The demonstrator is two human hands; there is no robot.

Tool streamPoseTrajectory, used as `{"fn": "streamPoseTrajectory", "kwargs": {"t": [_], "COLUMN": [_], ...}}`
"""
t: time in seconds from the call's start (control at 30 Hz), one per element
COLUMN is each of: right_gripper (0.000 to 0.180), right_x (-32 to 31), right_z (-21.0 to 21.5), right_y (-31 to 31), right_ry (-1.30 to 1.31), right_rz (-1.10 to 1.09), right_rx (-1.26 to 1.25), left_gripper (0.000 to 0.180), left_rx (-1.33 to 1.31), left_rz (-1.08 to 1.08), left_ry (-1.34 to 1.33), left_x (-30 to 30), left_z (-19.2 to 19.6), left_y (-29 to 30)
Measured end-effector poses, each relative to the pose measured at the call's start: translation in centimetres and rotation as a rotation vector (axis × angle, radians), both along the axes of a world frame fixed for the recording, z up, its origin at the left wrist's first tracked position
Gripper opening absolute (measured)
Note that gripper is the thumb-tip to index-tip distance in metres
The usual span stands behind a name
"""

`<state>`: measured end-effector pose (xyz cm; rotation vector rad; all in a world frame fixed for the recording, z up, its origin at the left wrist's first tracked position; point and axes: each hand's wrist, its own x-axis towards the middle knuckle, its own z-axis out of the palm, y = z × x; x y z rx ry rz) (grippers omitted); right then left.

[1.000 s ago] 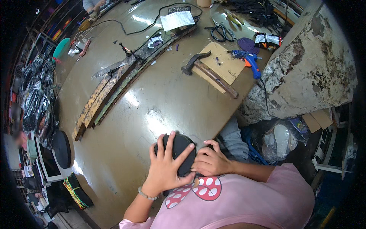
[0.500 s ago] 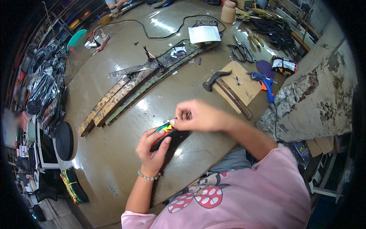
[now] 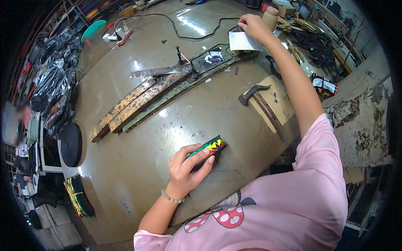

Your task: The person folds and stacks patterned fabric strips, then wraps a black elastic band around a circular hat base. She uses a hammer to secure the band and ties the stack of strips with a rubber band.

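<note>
My left hand (image 3: pixel 184 169) is closed round a small rolled or folded bundle of strap (image 3: pixel 214 146), black with green, yellow and red patterning, held just above the table. Its end points toward the far right. At the far side of the table, my right hand (image 3: pixel 254 28) reaches past a white printed sheet of paper (image 3: pixel 245 42). Its fingertips are pressed together at a small dark object behind the paper's upper edge, too hidden to name.
Two wooden bars (image 3: pixel 138 102) with a metal clamp lie across the table. On a board (image 3: pixel 272 90) rests a hammer (image 3: pixel 266 108). A black strap roll (image 3: pixel 71 144) and tied colourful strips (image 3: pixel 77 196) lie left. A black cable (image 3: pixel 176 31) snakes along the back.
My right hand has left the bundle and stretched to the far side by the paper. My left hand, still holding the bundle, has shifted slightly right.
</note>
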<state>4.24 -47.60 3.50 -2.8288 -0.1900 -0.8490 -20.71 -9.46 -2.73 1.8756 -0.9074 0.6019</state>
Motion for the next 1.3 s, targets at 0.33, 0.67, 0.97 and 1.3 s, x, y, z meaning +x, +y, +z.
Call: {"fn": "streamPoseTrajectory", "kwargs": {"t": [0.33,0.67,0.97,1.3], "right_gripper": [0.013,0.010,0.008,0.031], "right_x": [-0.3,-27.3,-28.1,-27.4], "right_z": [2.1,0.0,0.0,-1.9], "right_y": [4.4,18.2,18.8,16.3], "right_ry": [-0.382,0.405,0.261,0.445], "right_rz": [-0.264,0.537,0.512,0.554], "right_rx": [0.129,0.636,0.529,0.709], "left_gripper": [0.022,0.016,0.018,0.017], "left_rx": [-0.027,-0.105,-0.134,-0.138], "left_rz": [0.028,0.027,0.003,-0.005], "left_ry": [-0.018,0.024,0.006,-0.012], "left_x": [-0.2,-0.6,-0.7,-0.9], "left_z": [-0.3,0.7,0.4,0.2], "left_y": [-0.2,0.2,-0.2,0.2]}}
